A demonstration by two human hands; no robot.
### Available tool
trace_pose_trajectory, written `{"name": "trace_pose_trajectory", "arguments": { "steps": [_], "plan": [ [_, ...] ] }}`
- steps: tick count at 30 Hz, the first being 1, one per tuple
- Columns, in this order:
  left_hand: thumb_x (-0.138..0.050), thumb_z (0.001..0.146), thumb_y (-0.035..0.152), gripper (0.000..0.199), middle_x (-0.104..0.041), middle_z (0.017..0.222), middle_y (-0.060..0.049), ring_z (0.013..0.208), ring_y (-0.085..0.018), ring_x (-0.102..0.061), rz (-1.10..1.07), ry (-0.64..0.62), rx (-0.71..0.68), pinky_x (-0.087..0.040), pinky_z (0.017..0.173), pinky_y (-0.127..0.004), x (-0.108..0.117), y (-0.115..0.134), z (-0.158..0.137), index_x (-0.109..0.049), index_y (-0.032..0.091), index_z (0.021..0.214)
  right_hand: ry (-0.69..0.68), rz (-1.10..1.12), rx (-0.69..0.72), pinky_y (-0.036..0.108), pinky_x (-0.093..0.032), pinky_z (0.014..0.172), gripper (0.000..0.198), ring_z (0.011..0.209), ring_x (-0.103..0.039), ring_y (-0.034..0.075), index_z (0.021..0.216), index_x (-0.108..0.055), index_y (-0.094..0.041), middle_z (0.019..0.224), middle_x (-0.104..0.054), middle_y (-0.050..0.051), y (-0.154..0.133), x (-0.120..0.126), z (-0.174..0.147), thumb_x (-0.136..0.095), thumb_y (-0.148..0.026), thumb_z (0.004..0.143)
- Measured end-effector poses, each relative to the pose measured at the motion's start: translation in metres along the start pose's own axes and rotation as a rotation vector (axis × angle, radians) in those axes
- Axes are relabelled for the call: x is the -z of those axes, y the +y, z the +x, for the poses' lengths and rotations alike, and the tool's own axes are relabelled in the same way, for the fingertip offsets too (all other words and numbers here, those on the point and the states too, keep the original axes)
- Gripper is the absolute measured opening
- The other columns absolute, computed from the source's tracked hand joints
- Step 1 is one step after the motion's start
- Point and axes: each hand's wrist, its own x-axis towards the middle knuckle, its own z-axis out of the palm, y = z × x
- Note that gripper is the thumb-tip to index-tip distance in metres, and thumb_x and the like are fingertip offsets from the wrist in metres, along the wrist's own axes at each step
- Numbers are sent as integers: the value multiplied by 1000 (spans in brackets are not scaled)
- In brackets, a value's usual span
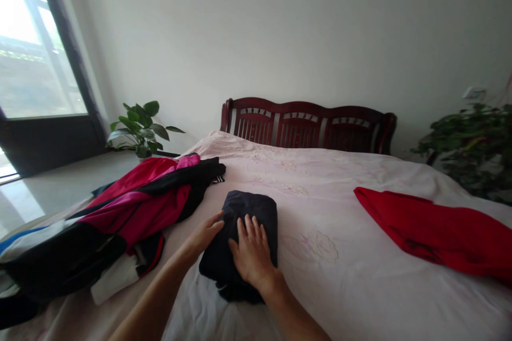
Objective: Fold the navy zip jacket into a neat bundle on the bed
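A dark, folded garment [250, 205] lies in a compact bundle on the pale pink cloth [312, 287] in front of me. My right hand [252, 250] rests flat on top of it, fingers spread. At the bundle's left edge is my left hand [206, 233], its fingers extended against the side and nothing gripped. Part of the bundle's near end is hidden by my right hand and wrist. What kind of garment it is does not show.
Loose clothes [136, 208] in black, pink, red and white are heaped at left. A red garment [436, 229] lies folded at right. Behind stands a dark red wooden bench back [300, 122], with a potted plant [142, 125] at left and leafy plants [476, 149] at right.
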Motion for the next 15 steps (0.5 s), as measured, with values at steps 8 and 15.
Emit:
{"name": "trace_pose_trajectory", "arguments": {
  "steps": [8,15],
  "plan": [
    [-47,91,47,48,-43,155,-7,149,-36,-22,514,-142,-184,-14,119,-57,-40,11,60,-61,28,133,39,-43,28,58,-12,120,65,149,-18,34,152,-35,-13,160,-26,15,-17,-5,-15,-36,-49,99],
    [-39,97,47,51,-35,160,-6,150,-32,-20,745,-256,-282,-14,117,-58,-53,0,99,-44,35,146,33,-72,206,64,-13,119,67,150,-16,33,151,-36,-10,159,-27,18,-18,-31,-41,-32,-52,99]
  ]
}}
